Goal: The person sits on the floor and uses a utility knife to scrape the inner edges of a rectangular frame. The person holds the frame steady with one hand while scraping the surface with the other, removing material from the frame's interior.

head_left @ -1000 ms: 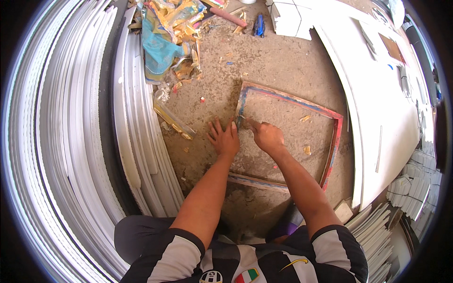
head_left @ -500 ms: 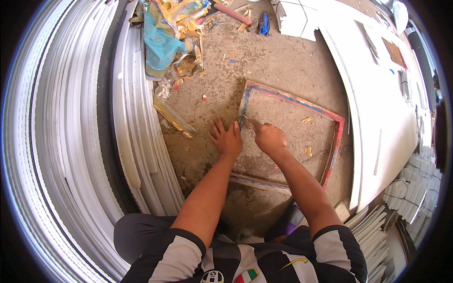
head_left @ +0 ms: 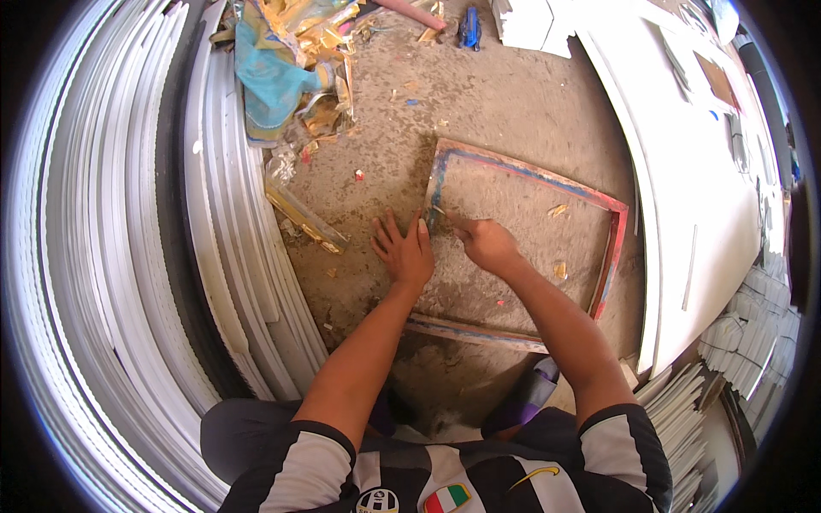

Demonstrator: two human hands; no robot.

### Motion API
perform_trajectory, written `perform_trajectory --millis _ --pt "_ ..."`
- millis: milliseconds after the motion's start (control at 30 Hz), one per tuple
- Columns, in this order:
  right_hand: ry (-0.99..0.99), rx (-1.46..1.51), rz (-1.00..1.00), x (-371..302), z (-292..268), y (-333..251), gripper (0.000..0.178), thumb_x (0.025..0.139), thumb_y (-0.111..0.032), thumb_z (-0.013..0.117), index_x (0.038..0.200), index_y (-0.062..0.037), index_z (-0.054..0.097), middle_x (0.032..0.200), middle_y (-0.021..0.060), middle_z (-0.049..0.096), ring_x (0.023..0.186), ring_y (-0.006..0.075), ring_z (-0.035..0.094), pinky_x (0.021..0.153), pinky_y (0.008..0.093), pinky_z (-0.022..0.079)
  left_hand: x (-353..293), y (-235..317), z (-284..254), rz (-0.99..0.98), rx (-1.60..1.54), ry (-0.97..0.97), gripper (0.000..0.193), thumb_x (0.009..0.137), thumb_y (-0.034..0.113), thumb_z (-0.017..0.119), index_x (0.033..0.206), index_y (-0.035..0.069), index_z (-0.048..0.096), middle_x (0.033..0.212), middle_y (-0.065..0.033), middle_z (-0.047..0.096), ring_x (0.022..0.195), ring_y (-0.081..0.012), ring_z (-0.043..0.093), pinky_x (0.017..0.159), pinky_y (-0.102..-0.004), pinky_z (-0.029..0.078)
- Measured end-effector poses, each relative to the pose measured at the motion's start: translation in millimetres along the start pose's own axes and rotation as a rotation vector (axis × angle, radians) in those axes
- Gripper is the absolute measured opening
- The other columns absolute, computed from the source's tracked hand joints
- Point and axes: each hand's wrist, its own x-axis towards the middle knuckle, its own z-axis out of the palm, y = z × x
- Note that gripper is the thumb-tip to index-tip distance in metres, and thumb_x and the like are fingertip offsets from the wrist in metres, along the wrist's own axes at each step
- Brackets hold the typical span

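Note:
A rectangular wooden frame (head_left: 539, 177) with worn red and blue paint lies on the floor between my arms. My left hand (head_left: 409, 255) rests beside its left rail, fingers spread, the thumb side against the wood. From inside the frame, my right hand (head_left: 491, 246) reaches to the same rail. It is closed on a small thin tool (head_left: 439, 209), whose light tip touches the rail just above my left fingertips. The tool's handle is hidden in my fist, so its exact kind does not show.
Long white strips (head_left: 231, 222) are stacked at the left. A crumpled heap of yellow film and teal cloth (head_left: 269, 94) lies at the upper left, near a clear-yellow plastic piece (head_left: 304, 221). Large white sheets (head_left: 676, 205) lie at the right. A blue tool (head_left: 469, 29) sits at the far side.
The view has shifted slightly. My right hand and the thin tool stay at the left rail, with the tool's tip showing more clearly now. My left hand keeps its place against the frame.

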Motion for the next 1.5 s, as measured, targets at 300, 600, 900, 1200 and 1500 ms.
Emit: perform_trajectory --millis 300,600,900,1200,1500 --pt "-0.052 -0.197 0.045 -6.9 -21.2 -34.6 0.047 0.104 -0.022 0.051 0.151 -0.0261 0.053 0.104 0.0207 0.074 0.095 0.0374 0.073 0.081 0.0505 0.059 -2.2 -1.0 -4.9 -0.002 0.004 -0.009 0.054 0.112 0.05 0.025 0.156 0.029 0.047 0.169 -0.0203 0.015 0.157 -0.0461 0.001 0.123 -0.0677 0.005" --pt "-0.019 0.037 -0.091 5.4 -9.7 -3.3 0.051 0.1 -0.019 0.055 0.15 -0.0242 0.054 0.101 0.0235 0.074 0.099 0.0365 0.073 0.085 0.0489 0.058 -0.9 -8.4 1.3 -0.016 0.017 0.028 0.054 0.112 0.051 0.025 0.155 0.028 0.048 0.169 -0.0182 0.018 0.157 -0.045 0.003 0.124 -0.0656 0.005" --pt "-0.02 0.568 -0.024 15.1 13.1 20.5 0.042 0.104 -0.022 0.058 0.147 -0.0205 0.061 0.067 0.0077 0.062 0.061 0.018 0.062 0.057 0.038 0.053 -2.7 -2.8 0.6 0.024 -0.068 0.071 0.057 0.111 0.049 0.029 0.149 0.017 0.056 0.167 -0.0192 0.021 0.157 -0.0448 0.007 0.122 -0.0669 0.004" --pt "-0.176 0.995 0.111 14.1 5.8 17.3 0.041 0.107 -0.024 0.056 0.148 -0.0159 0.059 0.063 -0.0012 0.051 0.052 0.0083 0.049 0.049 0.029 0.045 -3.5 0.7 -8.4 -0.008 -0.001 -0.001 0.056 0.112 0.05 0.024 0.154 0.024 0.05 0.169 -0.0177 0.018 0.157 -0.045 0.003 0.123 -0.0668 0.006" --pt "0.105 0.291 0.007 -14.3 20.3 -3.4 0.046 0.103 -0.031 0.059 0.149 -0.0317 0.056 0.088 0.0154 0.072 0.079 0.0265 0.071 0.07 0.0426 0.058 -4.8 -16.4 12.6 0.096 -0.097 0.146 0.052 0.112 0.047 0.031 0.145 0.021 0.061 0.166 -0.0151 0.026 0.156 -0.0458 0.006 0.123 -0.0673 0.008"
